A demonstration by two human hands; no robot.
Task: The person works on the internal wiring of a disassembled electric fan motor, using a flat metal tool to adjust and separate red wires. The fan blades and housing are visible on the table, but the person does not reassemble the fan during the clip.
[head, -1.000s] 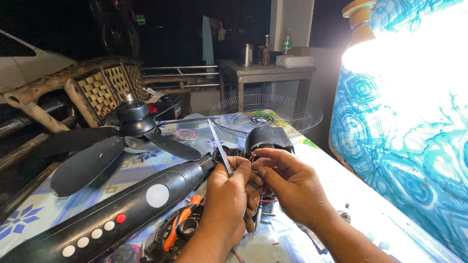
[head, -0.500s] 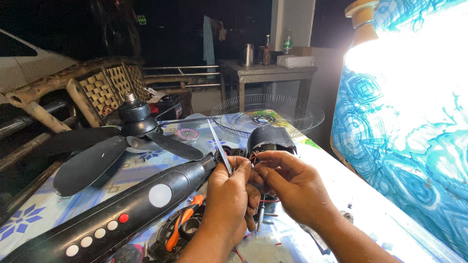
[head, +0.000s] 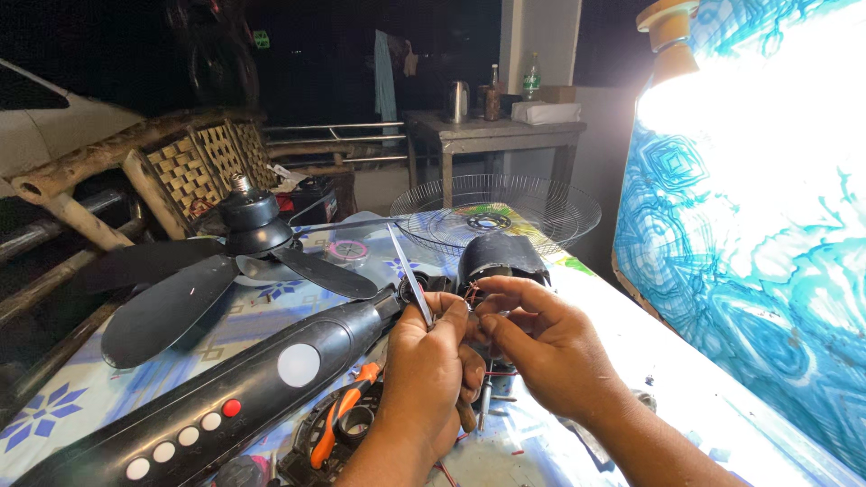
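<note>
Head view. My left hand is closed, pinching a pair of thin metal tweezers that stick up and away from me. My right hand is half curled, fingertips pinched on thin red wires at the opening of the black fan motor housing. Both hands meet there, touching, near the middle of the bench.

Around: black fan stand neck with white and red buttons lies diagonally from the near left corner of the bench up to the motor, just beside my left hand. Orange-handled pliers lie below my left wrist on a black round part, partly hidden by my forearm. A screwdriver-like tool lies between my hands, mostly covered. Black fan blade set sits toward the left edge. Wire fan guard rests at the far edge, behind the motor. Blue patterned panel stands along the right edge, brightly lit. Far back: a small table with bottles, and a woven bamboo seat off the left side.

Versus the earlier frames: hands stay on the same spot at the motor, tweezers at about the same tilt; only slight finger shifts on the wires. Nothing else on the bench has moved.
</note>
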